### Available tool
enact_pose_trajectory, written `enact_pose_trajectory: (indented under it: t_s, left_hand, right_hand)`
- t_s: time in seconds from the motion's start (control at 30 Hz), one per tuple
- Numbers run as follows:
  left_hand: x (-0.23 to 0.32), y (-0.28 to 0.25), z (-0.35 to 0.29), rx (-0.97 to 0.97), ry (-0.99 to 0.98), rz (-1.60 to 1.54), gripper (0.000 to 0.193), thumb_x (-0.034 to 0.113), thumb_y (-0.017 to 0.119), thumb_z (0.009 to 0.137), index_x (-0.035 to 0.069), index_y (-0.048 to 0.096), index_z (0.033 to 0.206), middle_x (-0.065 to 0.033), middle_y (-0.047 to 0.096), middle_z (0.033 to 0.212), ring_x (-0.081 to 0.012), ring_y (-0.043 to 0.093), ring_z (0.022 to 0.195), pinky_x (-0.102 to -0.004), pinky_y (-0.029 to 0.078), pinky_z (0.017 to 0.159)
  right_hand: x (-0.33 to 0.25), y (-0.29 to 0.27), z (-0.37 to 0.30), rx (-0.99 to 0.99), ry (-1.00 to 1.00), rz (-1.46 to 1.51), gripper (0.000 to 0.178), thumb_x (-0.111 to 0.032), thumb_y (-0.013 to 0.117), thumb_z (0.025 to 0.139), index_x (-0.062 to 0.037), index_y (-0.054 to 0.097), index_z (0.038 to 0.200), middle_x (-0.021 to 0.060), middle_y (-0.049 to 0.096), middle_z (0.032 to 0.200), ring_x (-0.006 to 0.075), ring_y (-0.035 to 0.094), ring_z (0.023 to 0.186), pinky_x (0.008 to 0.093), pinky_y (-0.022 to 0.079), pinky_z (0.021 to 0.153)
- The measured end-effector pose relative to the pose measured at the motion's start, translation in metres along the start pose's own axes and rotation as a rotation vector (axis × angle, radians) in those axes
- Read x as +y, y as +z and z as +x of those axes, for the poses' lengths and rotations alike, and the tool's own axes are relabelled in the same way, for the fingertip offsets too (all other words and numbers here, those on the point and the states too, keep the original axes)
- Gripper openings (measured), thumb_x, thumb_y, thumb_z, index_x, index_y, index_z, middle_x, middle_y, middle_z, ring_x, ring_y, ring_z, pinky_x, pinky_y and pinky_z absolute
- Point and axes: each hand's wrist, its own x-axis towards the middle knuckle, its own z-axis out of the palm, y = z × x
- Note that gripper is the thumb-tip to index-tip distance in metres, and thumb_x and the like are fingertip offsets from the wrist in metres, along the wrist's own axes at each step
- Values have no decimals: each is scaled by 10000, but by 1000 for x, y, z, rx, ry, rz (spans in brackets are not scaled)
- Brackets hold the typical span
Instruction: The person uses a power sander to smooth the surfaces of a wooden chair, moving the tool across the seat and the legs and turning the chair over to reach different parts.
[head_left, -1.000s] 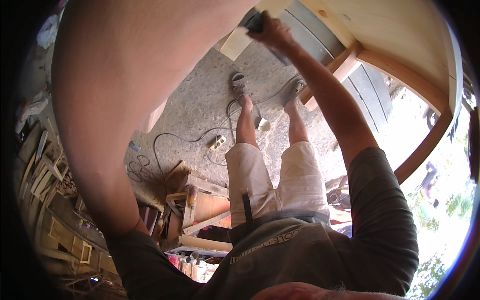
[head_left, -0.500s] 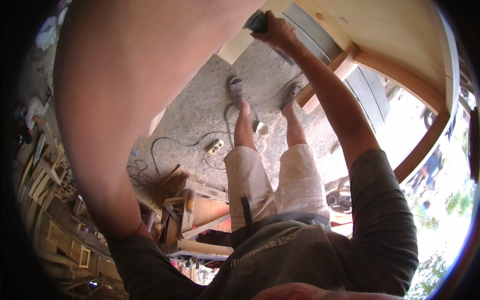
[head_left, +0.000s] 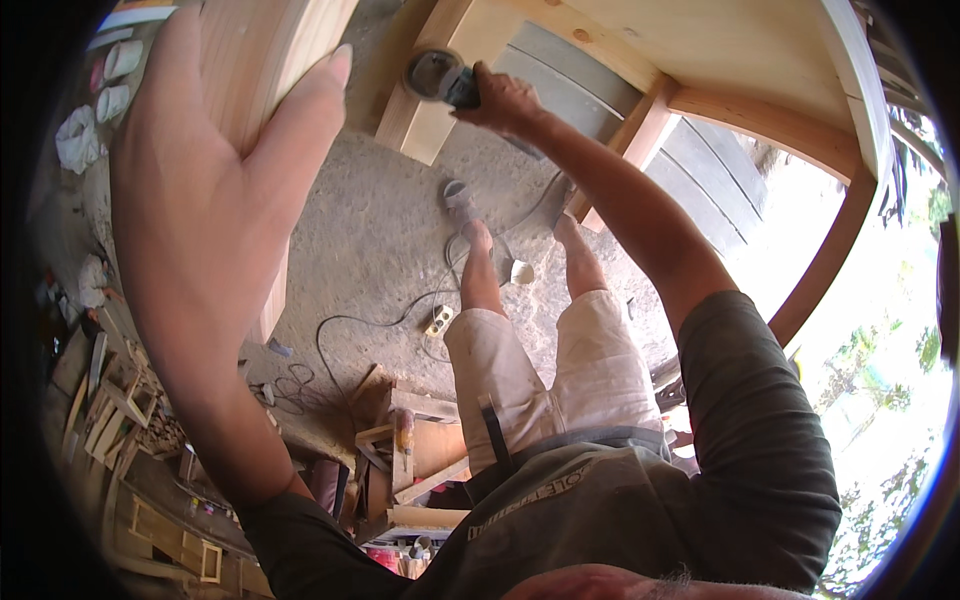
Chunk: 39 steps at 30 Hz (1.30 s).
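Note:
My left hand (head_left: 225,170), large and close at the left, spans a pale wooden beam (head_left: 265,55), with the thumb along one side and the fingers on the other. The fingertips run out of view at the top. My right hand (head_left: 505,103) is wrapped round the dark body of a power sander (head_left: 464,88) with a round disc-shaped head. That head lies over the end of a wooden frame piece (head_left: 418,133); whether it touches the wood I cannot tell.
A large wooden frame with a panel (head_left: 750,50) fills the upper right. On the concrete floor (head_left: 370,240) lie a power cable (head_left: 370,318), a socket strip (head_left: 438,320) and a white cup-like thing (head_left: 521,272). Scrap wood (head_left: 425,440) is piled near my legs; white bags (head_left: 78,140) stand far left.
My left arm has drawn back, bringing the hand and the beam into view. The sander and my right hand have shifted left and down in the picture, and its round head now shows.

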Motion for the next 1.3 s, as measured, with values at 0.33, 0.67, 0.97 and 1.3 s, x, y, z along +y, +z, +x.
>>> enact_pose_trajectory:
  t_s: [0.33, 0.67, 0.97, 1.3]
  left_hand:
    - [6, -1, 1, 4, -17, -38, 443, 326, 733, 910, -13, 610, 1167, -147, 699, 962, -218, 656, 849, -361, 516, 803]
    - [5, 0, 3, 45, 14, -88, 452, 348, 741, 893, -22, 592, 1104, -194, 687, 915, -287, 668, 810, -405, 517, 776]
    - [15, -6, 10, -10, -52, -13, 462, 337, 732, 883, -32, 497, 1029, -293, 677, 894, -456, 703, 828, -511, 552, 753]
    - [22, -6, 5, -50, -73, 112, 596, 536, 664, 922, -24, 501, 1042, -292, 684, 904, -472, 695, 859, -531, 564, 748]
  right_hand:
    - [19, -48, 71, 160, 115, 91, 812, -566, 809, 728, -3, 551, 1253, 240, 685, 1169, 373, 660, 1151, 522, 505, 981]
    - [-14, -21, 61, 124, 118, 79, 792, -591, 795, 735, -41, 548, 1248, 216, 705, 1150, 395, 684, 1097, 502, 537, 932]
    - [-66, 61, -26, -71, 55, 45, 752, -519, 804, 750, -88, 468, 1267, 192, 712, 1063, 379, 709, 1016, 509, 573, 824]
    - [-120, 77, -188, -90, 45, 242, 757, -457, 793, 755, -38, 482, 1302, 227, 705, 1069, 425, 689, 1019, 537, 554, 844]
